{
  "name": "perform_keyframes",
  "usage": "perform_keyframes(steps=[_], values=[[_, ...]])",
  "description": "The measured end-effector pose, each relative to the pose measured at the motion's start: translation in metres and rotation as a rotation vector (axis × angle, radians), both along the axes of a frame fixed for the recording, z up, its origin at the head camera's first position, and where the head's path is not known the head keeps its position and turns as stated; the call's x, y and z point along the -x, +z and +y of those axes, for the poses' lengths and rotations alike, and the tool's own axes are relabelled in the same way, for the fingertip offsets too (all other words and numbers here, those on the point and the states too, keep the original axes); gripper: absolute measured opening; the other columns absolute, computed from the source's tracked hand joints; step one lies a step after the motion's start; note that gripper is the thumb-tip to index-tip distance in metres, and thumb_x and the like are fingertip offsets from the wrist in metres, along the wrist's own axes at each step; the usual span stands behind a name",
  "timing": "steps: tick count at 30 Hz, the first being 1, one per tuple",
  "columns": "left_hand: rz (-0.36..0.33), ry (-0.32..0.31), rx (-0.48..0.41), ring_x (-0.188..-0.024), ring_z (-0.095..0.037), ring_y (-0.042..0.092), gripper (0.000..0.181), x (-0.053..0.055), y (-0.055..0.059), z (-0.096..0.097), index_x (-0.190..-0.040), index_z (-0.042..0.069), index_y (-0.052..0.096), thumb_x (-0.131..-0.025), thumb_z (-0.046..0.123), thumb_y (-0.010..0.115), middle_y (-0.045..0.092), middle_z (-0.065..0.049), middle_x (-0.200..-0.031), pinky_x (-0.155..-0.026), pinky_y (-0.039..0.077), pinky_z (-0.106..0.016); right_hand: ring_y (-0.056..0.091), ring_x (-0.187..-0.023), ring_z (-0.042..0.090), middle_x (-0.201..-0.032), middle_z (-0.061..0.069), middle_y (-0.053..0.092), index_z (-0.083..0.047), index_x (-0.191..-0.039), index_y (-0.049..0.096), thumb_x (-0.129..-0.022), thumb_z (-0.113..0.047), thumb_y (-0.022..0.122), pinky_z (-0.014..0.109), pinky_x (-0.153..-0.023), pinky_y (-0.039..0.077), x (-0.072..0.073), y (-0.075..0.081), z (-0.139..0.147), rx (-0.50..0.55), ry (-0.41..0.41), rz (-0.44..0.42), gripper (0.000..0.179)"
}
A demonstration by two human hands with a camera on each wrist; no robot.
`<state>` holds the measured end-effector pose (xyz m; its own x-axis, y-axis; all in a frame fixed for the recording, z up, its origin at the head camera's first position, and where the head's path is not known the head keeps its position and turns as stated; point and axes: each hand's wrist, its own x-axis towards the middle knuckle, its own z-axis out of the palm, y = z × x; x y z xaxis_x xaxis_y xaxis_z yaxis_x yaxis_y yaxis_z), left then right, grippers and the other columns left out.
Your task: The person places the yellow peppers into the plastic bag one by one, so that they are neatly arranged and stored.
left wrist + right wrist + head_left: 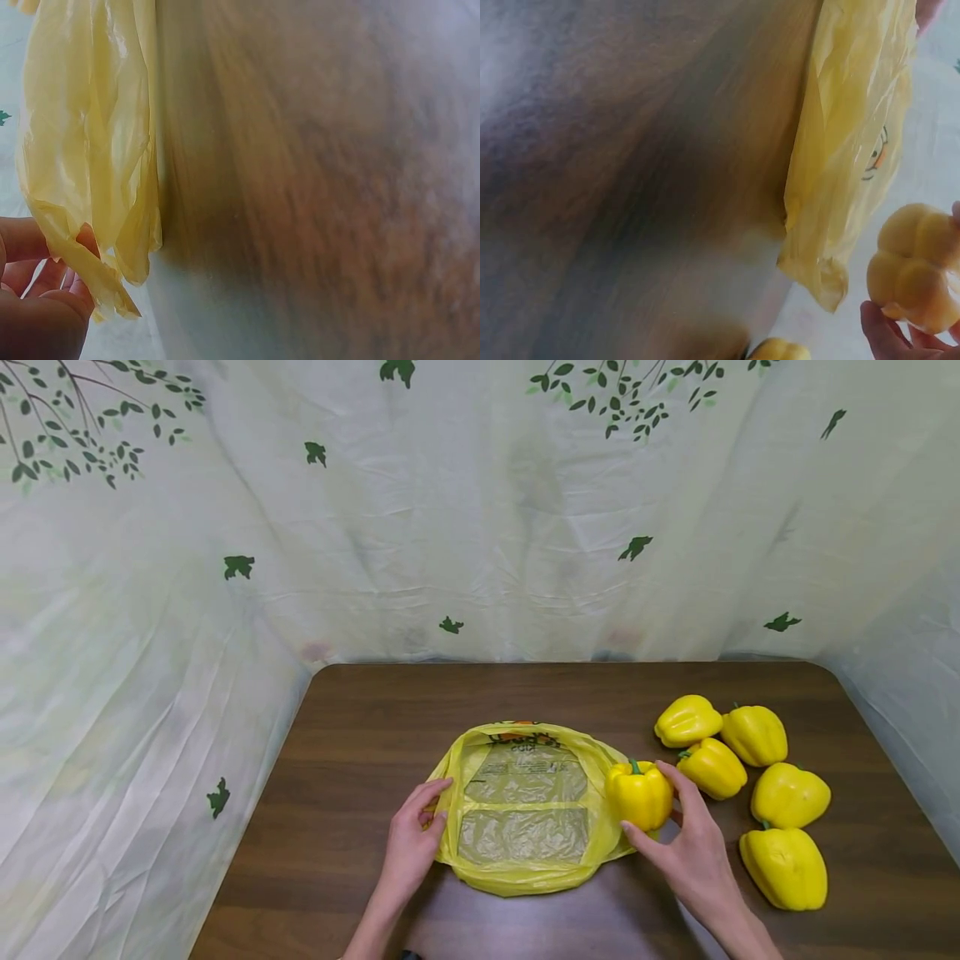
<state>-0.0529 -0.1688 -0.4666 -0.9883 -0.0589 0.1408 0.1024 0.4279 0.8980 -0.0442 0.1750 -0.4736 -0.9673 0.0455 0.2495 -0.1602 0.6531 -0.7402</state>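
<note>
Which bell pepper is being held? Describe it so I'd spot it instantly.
On the brown wood-grain table, find the open yellow plastic bag. At its right side, the person's right hand holds a yellow bell pepper with its green stem on top. Five other bell peppers lie farther right on the table; only this one is held.

thin yellow plastic bag [517,878]: mouth gaping, mid-scene. glossy yellow bell pepper [639,798]: held upright, stem up, by bag's right rim.
</note>
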Motion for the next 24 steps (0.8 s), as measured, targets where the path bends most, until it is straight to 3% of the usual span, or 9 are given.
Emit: perform_keyframes(steps=[7, 9, 16, 24], values=[[-0.005, 0.02, -0.014, -0.104, -0.025, 0.059, 0.046, 0.008, -0.032, -0.008, -0.123, 0.003, 0.066, -0.083, -0.019, 0.06, 0.063, -0.009, -0.123, -0.078, 0.052, -0.031, 0.053, -0.114, 0.027, -0.14, 0.012, 0.047, -0.007, -0.146, 0.038, -0.073, -0.018, 0.088, 0.05, -0.083, 0.052, 0.005, 0.0, -0.008, 0.008, 0.078, -0.008, 0.089], [-0.002, 0.017, -0.014, -0.104, -0.022, 0.059, 0.047, 0.008, -0.036, -0.009, -0.124, 0.006, 0.067, -0.084, -0.018, 0.061, 0.063, -0.005, -0.123, -0.079, 0.052, -0.029, 0.053, -0.113, 0.027, -0.14, 0.013, 0.047, -0.007, -0.146, 0.037, -0.073, -0.018, 0.087, 0.051, -0.083, 0.053, 0.007, 0.001, -0.01, 0.002, 0.095, -0.023, 0.089], [0.021, 0.007, -0.021, -0.104, -0.021, 0.059, 0.048, 0.008, -0.037, -0.01, -0.124, 0.007, 0.067, -0.083, -0.017, 0.061, 0.063, -0.003, -0.123, -0.078, 0.053, -0.031, 0.052, -0.112, 0.025, -0.138, 0.011, 0.048, -0.006, -0.145, 0.037, -0.072, -0.017, 0.087, 0.048, -0.082, 0.054, 0.011, 0.004, -0.015, 0.009, 0.156, -0.069, 0.089], [-0.002, 0.008, -0.023, -0.104, -0.019, 0.058, 0.046, 0.007, -0.036, -0.01, -0.124, 0.007, 0.067, -0.084, -0.016, 0.061, 0.062, 0.001, -0.123, -0.078, 0.052, -0.029, 0.055, -0.105, 0.023, -0.132, 0.011, 0.051, -0.006, -0.14, 0.041, -0.071, -0.022, 0.087, 0.045, -0.08, 0.053, 0.021, 0.007, -0.017, -0.02, 0.231, -0.112, 0.084]])
